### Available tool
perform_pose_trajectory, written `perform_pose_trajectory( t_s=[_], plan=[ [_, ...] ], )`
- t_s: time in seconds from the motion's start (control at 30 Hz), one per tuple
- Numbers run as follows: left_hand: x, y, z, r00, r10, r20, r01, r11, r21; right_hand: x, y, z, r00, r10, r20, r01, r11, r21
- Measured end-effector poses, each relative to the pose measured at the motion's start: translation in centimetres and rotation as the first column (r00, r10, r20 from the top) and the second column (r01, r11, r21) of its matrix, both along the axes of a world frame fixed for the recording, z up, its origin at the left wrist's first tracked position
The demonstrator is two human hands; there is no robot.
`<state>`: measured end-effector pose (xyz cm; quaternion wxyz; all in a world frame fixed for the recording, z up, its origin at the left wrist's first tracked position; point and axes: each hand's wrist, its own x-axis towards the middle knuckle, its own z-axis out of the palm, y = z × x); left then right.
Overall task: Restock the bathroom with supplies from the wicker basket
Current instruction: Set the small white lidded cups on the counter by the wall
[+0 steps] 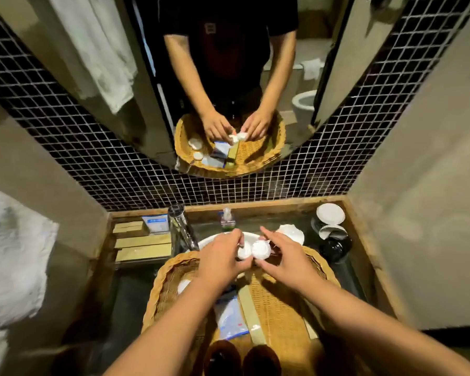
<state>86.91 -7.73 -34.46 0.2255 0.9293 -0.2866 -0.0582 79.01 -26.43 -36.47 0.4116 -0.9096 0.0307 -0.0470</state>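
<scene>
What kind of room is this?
Most likely a small bathroom, maybe in a guesthouse: a white sink with a tap, a round mirror reflecting a toilet, and a hanging white towel.

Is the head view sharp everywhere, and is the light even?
Head view: wide-angle bending curves the walls; the white towel at left is blurred; both hands are slightly soft; warm light falls on the wicker basket, corners dim.
</scene>
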Motion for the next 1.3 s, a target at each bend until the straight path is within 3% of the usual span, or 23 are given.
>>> perform_pose_trajectory(
  t_s=[0.27,0.43,0.53,0.77,0.9,1.0,1.17,1.3],
  plan=[
    [3.8,-7.3,-1.2,0.982,-0.187,-0.024,0.186,0.982,-0.033,1.4,-5.8,0.8,0.975,-0.218,-0.033,0.216,0.975,-0.051],
    [6.6,-11.0,-3.2,0.95,-0.311,0.007,0.311,0.949,0.043,3.1,-9.5,-0.3,0.888,-0.432,-0.157,0.432,0.901,-0.035],
    [8.4,-12.9,-4.6,0.94,-0.34,-0.02,0.341,0.938,0.057,3.8,-11.1,-1.3,0.853,-0.473,-0.218,0.477,0.878,-0.04],
    [10.3,-16.2,-8.7,0.9,-0.434,-0.042,0.431,0.872,0.23,5.5,-13.0,-2.7,0.859,-0.365,-0.36,0.293,0.926,-0.238],
    [11.2,-17.4,-10.4,0.87,-0.479,-0.115,0.49,0.821,0.294,6.9,-13.4,-3.4,0.806,-0.342,-0.483,0.212,0.929,-0.303],
    [11.5,-18.2,-11.4,0.837,-0.542,-0.072,0.53,0.773,0.348,7.6,-13.8,-4.3,0.771,-0.353,-0.53,0.198,0.924,-0.328],
    [11.6,-19.6,-12.5,0.809,-0.584,-0.071,0.569,0.746,0.347,9.0,-13.9,-5.3,0.743,-0.371,-0.557,0.029,0.849,-0.528],
    [11.6,-20.6,-13.4,0.803,-0.568,-0.182,0.592,0.723,0.355,9.9,-13.8,-6.1,0.743,-0.348,-0.572,-0.007,0.85,-0.526]
  ],
)
